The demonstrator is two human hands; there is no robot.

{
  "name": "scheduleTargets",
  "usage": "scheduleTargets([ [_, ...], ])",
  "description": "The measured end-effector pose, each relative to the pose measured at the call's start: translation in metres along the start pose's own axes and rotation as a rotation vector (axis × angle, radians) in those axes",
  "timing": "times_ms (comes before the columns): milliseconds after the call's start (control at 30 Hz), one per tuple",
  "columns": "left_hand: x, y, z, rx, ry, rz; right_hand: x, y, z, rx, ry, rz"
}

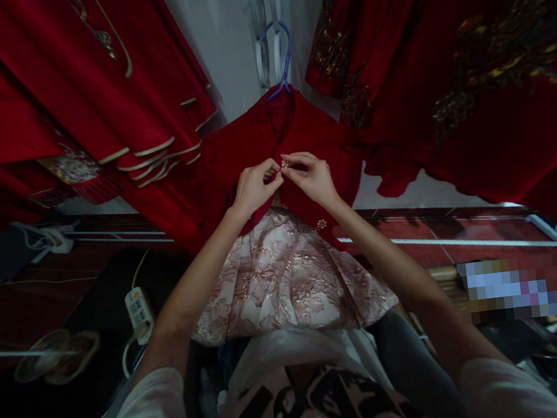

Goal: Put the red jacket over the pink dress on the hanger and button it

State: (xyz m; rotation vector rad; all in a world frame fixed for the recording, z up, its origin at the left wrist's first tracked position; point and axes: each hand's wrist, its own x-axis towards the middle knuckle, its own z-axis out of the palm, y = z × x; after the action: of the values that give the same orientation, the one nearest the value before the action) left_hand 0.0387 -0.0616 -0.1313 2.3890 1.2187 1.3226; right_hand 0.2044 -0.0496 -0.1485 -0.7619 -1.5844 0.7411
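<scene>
Looking straight down both arms at a red jacket (230, 140), hanging dead ahead from a purple hanger (287, 54), up by some metal uprights (255, 3). Got the left hand (256, 188) and the right hand (312, 177) meeting at the front of it, a bit below the neck opening, fingertips pretty much touching. On the right, pinched thumb to forefinger on a small beaded ornament (285, 164). On the left, bunched nearly together right beside those beads, but honestly can't tell whether gripping cloth, beads or nothing. Can spot a second beaded ornament lower down on the jacket, near the right forearm. Below the jacket, can see a pale floral skirt (277, 283) with shiny threads, spread down toward the lap. Off to the left, more red garments (68, 85) with pale piping, plus a white power strip (140, 310) on a black surface (97, 293).
</scene>
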Motion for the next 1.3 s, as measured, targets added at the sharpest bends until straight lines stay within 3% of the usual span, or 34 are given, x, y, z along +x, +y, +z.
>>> scheduleTargets([
  [200, 0.002, 0.0, 0.009, -0.047, 0.022, -0.002, -0.001, -0.002, -0.003, 0.017, -0.06, -0.009],
  [300, -0.006, -0.004, 0.021, -0.239, 0.091, -0.086, -0.018, 0.007, -0.009, -0.059, -0.056, 0.042],
  [433, -0.02, -0.015, 0.036, -0.521, 0.049, -0.279, -0.038, 0.026, -0.021, -0.217, -0.041, 0.137],
  [533, -0.028, -0.017, 0.042, -0.547, 0.051, -0.38, -0.038, 0.029, -0.028, -0.105, -0.083, 0.246],
  [700, -0.043, -0.001, 0.046, -0.574, 0.014, -0.416, -0.034, 0.009, -0.028, 0.247, -0.193, 0.422],
  [800, -0.056, 0.002, 0.049, -0.639, 0.019, -0.426, -0.041, 0.002, -0.026, 0.311, -0.146, 0.411],
  [967, -0.071, -0.01, 0.049, -0.719, -0.006, -0.574, -0.053, -0.001, -0.024, 0.206, -0.122, 0.319],
  [1033, -0.073, -0.013, 0.043, -0.751, 0.05, -0.585, -0.056, -0.004, -0.02, 0.08, -0.098, 0.244],
  [1133, -0.075, -0.008, 0.032, -0.775, 0.239, -0.629, -0.06, -0.01, -0.009, -0.075, -0.096, 0.165],
  [1300, -0.09, 0.005, 0.027, -0.886, 0.407, -0.615, -0.062, -0.016, 0.025, -0.063, -0.17, 0.176],
])
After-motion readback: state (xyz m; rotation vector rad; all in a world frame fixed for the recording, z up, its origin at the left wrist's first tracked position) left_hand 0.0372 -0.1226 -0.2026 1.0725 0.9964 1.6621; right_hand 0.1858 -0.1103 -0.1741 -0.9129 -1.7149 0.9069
